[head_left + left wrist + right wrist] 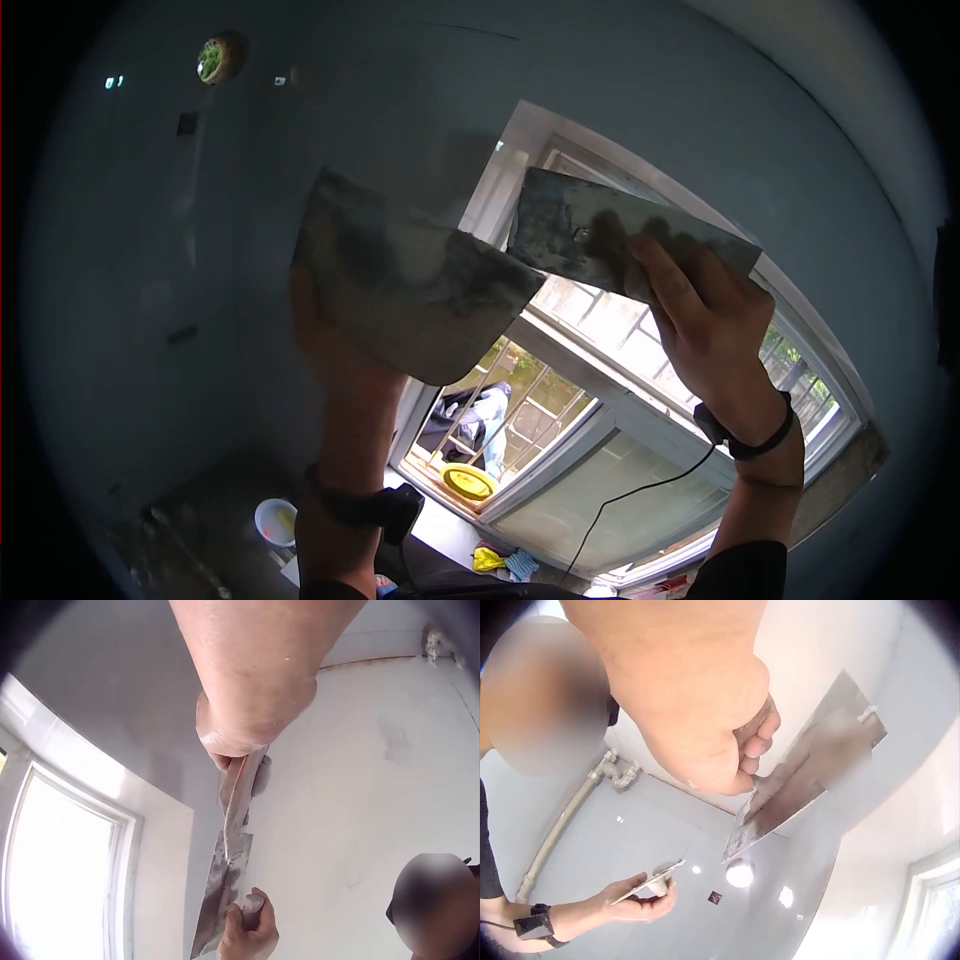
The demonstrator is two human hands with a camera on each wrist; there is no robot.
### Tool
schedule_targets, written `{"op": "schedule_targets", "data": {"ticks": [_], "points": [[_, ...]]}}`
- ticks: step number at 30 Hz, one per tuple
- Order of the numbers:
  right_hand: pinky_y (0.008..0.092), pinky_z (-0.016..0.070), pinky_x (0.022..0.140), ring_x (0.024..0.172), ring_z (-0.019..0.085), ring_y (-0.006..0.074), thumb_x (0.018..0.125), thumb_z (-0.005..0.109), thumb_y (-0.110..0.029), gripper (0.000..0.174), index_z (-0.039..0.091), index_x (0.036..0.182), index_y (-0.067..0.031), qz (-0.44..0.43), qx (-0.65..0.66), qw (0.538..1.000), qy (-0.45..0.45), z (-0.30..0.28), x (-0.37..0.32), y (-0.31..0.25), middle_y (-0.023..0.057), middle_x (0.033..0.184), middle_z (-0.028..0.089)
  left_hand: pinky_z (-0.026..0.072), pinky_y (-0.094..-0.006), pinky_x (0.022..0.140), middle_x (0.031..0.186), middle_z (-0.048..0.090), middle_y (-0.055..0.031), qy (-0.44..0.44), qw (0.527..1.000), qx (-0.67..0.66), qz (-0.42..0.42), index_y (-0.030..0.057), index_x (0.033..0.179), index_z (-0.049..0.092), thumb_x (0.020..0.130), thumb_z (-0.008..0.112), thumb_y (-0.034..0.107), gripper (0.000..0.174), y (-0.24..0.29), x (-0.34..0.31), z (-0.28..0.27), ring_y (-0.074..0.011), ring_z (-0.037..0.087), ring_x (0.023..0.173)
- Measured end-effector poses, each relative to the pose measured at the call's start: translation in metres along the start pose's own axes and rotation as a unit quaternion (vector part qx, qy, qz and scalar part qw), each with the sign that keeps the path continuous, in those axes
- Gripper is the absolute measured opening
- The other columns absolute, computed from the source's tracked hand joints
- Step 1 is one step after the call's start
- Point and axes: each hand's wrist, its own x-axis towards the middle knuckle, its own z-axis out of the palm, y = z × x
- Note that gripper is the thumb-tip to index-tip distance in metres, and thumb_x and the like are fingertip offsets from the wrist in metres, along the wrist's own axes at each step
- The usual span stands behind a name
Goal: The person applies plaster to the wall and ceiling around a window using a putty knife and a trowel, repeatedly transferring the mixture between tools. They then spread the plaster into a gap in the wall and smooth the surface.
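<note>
Plaster smears are seen on two blades raised before a pale grey wall (150,250), beside a window (620,400).

A broad taping knife (420,290) is held up by the left hand (318,345). The hand is largely hidden behind the blade in the head view. In the right wrist view its fingers are curled under the knife and closed on the stub of the handle.

A long taping knife (600,240) is gripped by the right hand (705,310). Fingers are laid over the lower part of the blade in the head view, and in the right wrist view they are curled tightly round its base.

The long knife is tilted, with its far end pointed up and to the left. The near corner of the broad knife is overlapped with its lower edge in the head view. Whether the two blades are actually touching cannot be told.

A dark strap is worn on each wrist, and a black cable (640,495) is hung from the right one.

Below, a yellow basin (468,482) is seen behind the window bars, and a white bucket (275,520) is set on the floor near the wall.
</note>
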Motion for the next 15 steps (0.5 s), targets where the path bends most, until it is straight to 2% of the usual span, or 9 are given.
{"op": "schedule_targets", "data": {"ticks": [2, 8, 11, 13, 14, 15], "points": [[0.0283, 0.0469, 0.047, 0.060, 0.061, 0.0145, 0.077, 0.076, -0.011, 0.053, 0.067, 0.129, -0.0162, -0.009, 0.004, 1.000, 0.022, -0.006, -0.006, 0.003, 0.0014, 0.077, 0.061, 0.0420, -0.0496, 0.108, 0.142, 0.054, -0.0104, 0.021, 1.000, 0.008, 0.002, 0.0107, 0.145, 0.048, 0.103, 0.039, 0.047, 0.056, -0.008, -0.002, 0.007, -0.0324, 0.053, 0.129], [0.0279, 0.0469, 0.047, 0.062, 0.062, 0.0156, 0.078, 0.076, -0.014, 0.048, 0.069, 0.126, -0.0140, -0.013, 0.034, 0.999, 0.030, -0.021, -0.018, 0.007, 0.0010, 0.075, 0.061, 0.0404, -0.0504, 0.110, 0.142, 0.053, -0.0111, 0.079, 0.994, 0.063, 0.047, 0.0116, 0.144, 0.049, 0.102, 0.041, 0.048, 0.057, -0.016, -0.006, 0.012, -0.0320, 0.052, 0.130], [0.0272, 0.0460, 0.047, 0.062, 0.061, 0.0157, 0.079, 0.076, -0.019, 0.045, 0.071, 0.123, -0.0141, -0.054, 0.039, 0.997, 0.031, -0.023, -0.025, 0.004, 0.0007, 0.075, 0.060, 0.0402, -0.0489, 0.110, 0.140, 0.056, -0.0113, 0.056, 0.995, 0.065, 0.059, 0.0106, 0.143, 0.049, 0.103, 0.039, 0.049, 0.056, -0.016, -0.005, 0.014, -0.0305, 0.053, 0.129], [0.0256, 0.0458, 0.048, 0.062, 0.059, 0.0137, 0.077, 0.077, -0.022, 0.041, 0.072, 0.118, -0.0153, -0.096, 0.053, 0.994, 0.015, -0.030, -0.025, -0.004, -0.0004, 0.073, 0.055, 0.0395, -0.0493, 0.111, 0.142, 0.055, -0.0121, -0.054, 0.997, 0.023, 0.050, 0.0102, 0.145, 0.048, 0.103, 0.039, 0.048, 0.057, -0.004, 0.002, -0.003, -0.0304, 0.052, 0.131], [0.0262, 0.0491, 0.050, 0.063, 0.059, 0.0139, 0.077, 0.077, -0.022, 0.037, 0.073, 0.114, -0.0167, -0.122, 0.070, 0.990, 0.002, -0.029, -0.028, -0.006, -0.0015, 0.072, 0.053, 0.0392, -0.0495, 0.112, 0.143, 0.054, -0.0125, -0.113, 0.993, -0.001, 0.043, 0.0101, 0.145, 0.048, 0.104, 0.039, 0.048, 0.057, 0.007, 0.007, -0.011, -0.0304, 0.051, 0.132], [0.0269, 0.0523, 0.053, 0.063, 0.059, 0.0140, 0.077, 0.076, -0.023, 0.033, 0.073, 0.110, -0.0181, -0.147, 0.087, 0.985, -0.013, -0.028, -0.031, -0.008, -0.0027, 0.071, 0.051, 0.0385, -0.0499, 0.112, 0.144, 0.053, -0.0126, -0.088, 0.995, 0.015, 0.055, 0.0098, 0.146, 0.046, 0.104, 0.038, 0.048, 0.058, 0.019, 0.011, -0.015, -0.0303, 0.051, 0.132]]}}
